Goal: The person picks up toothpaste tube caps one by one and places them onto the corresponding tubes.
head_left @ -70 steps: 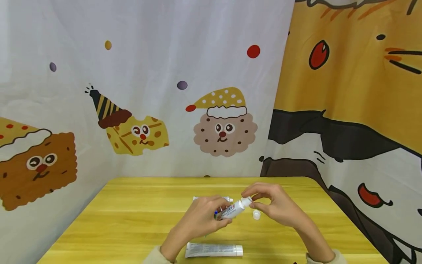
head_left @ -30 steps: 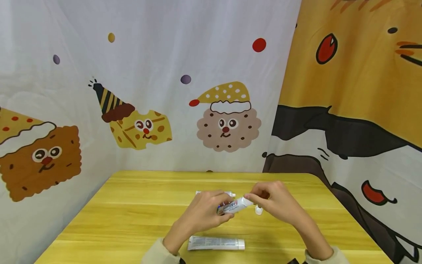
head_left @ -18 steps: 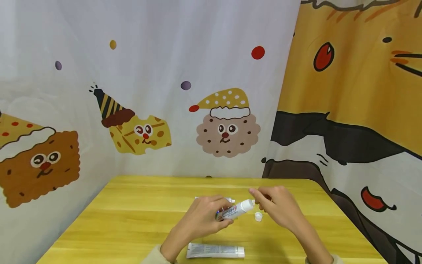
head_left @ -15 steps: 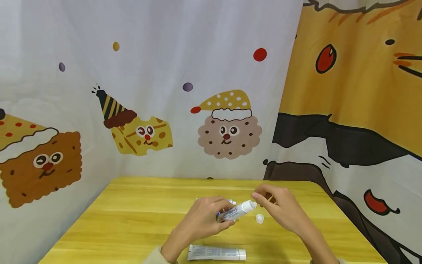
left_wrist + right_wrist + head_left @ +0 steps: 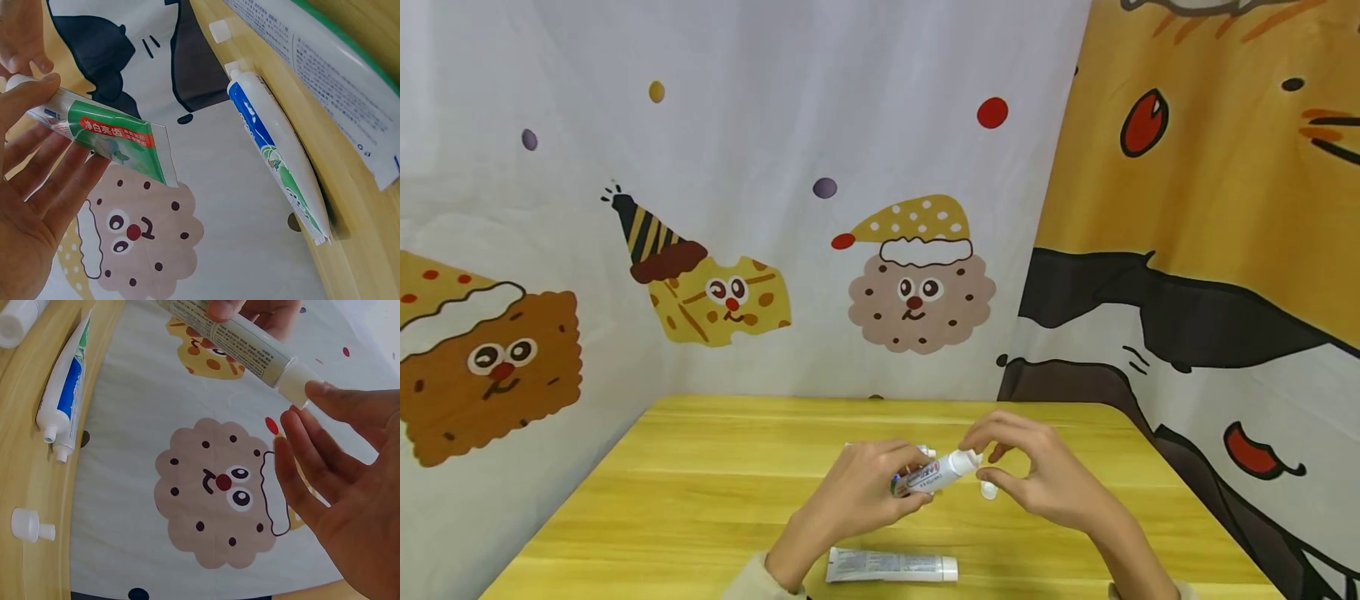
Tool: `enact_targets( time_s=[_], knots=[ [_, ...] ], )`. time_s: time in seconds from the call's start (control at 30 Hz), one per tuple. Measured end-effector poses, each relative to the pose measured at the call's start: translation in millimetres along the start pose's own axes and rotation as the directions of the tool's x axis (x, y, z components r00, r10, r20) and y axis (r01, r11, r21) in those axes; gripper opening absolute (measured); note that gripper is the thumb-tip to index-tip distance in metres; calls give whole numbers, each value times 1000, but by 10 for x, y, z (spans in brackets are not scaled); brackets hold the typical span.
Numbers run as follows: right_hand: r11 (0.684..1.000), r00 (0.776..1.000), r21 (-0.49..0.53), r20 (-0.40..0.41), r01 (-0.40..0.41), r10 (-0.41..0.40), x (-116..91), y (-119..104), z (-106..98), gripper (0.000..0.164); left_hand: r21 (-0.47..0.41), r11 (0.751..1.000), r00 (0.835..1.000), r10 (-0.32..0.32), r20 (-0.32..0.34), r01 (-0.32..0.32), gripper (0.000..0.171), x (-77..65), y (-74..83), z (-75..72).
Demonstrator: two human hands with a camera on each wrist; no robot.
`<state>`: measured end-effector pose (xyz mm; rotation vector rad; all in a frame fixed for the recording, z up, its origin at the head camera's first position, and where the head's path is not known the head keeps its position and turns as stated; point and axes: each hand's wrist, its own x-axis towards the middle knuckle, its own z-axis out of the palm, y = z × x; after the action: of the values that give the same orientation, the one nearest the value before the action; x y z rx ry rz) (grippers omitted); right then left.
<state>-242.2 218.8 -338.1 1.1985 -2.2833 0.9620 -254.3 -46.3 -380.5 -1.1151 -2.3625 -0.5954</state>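
My left hand [image 5: 859, 487] grips a white toothpaste tube [image 5: 927, 477] around its body, raised over the table, its capped end tilted up to the right. The left wrist view shows the green and red printed side of this tube [image 5: 119, 134]. At its end, my right hand [image 5: 1051, 473] pinches the white cap [image 5: 294, 384] between thumb and fingertips; the thumb lies on the cap's side. On the table below the right hand is a loose white cap [image 5: 989, 490]. Behind the left hand lie uncapped toothpaste tubes [image 5: 65, 394], partly hidden in the head view.
Another white toothpaste tube [image 5: 883, 566], capped, lies near the front of the yellow wood-grain table [image 5: 647, 500]. A cartoon-printed curtain [image 5: 760, 150] hangs close behind the table and along its sides.
My right hand drew back from the tube's cap about half a second ago and has returned, thumb and fingers at the cap again. The left hand keeps its grip on the tube.
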Motion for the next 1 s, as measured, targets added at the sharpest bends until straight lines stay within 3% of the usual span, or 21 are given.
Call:
enact_targets(
  time_s=[0.23, 0.8, 1.0],
  knots=[
    [1000, 1000, -4, -3, 3, -3, 14, 6, 3, 35, 19, 1000, 1000, 4, 6, -4, 29, 0, -11, -16],
    [987, 990, -84, 41, -134, 138, 57, -2, 25, 5, 37, 999, 1000, 8, 4, -8, 29, -15, -5, -41],
    [976, 979, -99, 39, -193, 198, 50, -24, 38, 10, 28, 1000, 1000, 6, 16, -7, 28, -12, 4, -36]
  ],
)
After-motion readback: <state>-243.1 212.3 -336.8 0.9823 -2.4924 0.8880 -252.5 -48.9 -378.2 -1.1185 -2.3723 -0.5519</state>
